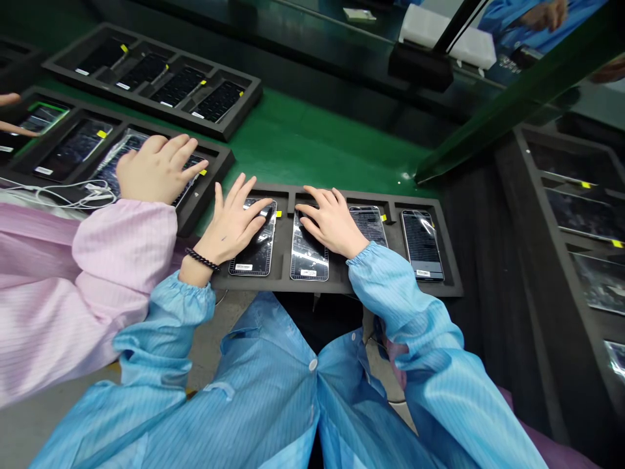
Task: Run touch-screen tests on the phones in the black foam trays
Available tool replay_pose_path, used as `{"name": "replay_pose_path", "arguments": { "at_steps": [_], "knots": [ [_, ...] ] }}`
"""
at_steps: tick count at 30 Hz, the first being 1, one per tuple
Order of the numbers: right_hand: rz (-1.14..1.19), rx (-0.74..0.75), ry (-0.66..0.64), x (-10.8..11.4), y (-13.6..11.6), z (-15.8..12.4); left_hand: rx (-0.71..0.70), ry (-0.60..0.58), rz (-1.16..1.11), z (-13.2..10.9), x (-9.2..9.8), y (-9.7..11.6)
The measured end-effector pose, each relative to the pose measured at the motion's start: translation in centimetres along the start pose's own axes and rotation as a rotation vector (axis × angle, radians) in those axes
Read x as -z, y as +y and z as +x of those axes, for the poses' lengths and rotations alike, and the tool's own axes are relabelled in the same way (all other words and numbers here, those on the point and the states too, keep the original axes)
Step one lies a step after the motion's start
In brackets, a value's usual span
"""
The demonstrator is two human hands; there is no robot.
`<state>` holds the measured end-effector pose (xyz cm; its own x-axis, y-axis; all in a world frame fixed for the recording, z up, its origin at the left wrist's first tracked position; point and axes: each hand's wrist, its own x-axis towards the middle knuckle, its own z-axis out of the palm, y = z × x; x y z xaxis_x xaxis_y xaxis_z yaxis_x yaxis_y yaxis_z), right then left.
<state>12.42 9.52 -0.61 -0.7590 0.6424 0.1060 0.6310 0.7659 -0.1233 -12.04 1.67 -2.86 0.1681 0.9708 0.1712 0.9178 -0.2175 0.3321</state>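
Observation:
A black tray (336,286) with several slots lies in front of me on the green belt, each slot holding a phone in clear film. My left hand (233,221) lies flat with spread fingers on the leftmost phone (254,254). My right hand (329,220) rests with fingers stretched on the second phone (308,254). Two more phones (422,244) lie untouched in the slots to the right. Both my sleeves are blue; a dark bead bracelet sits on my left wrist.
A co-worker in a pink sleeve has a hand (156,168) on a phone in the neighbouring tray (215,163) at left. Another tray of phones (156,78) lies farther back. A rack with more trays (581,215) stands at right. White cables (53,192) lie at far left.

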Motion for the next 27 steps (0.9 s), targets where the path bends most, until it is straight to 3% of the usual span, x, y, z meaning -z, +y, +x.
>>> {"name": "replay_pose_path", "arguments": {
  "at_steps": [12,27],
  "knots": [
    [-0.01,0.026,0.022,-0.1,-0.2,0.2,0.004,-0.102,0.09,0.8,-0.2,0.4],
    [-0.053,-0.045,-0.016,0.8,1.4,-1.6,0.226,-0.022,0.151,-1.9,1.5,0.1]
  ]
}}
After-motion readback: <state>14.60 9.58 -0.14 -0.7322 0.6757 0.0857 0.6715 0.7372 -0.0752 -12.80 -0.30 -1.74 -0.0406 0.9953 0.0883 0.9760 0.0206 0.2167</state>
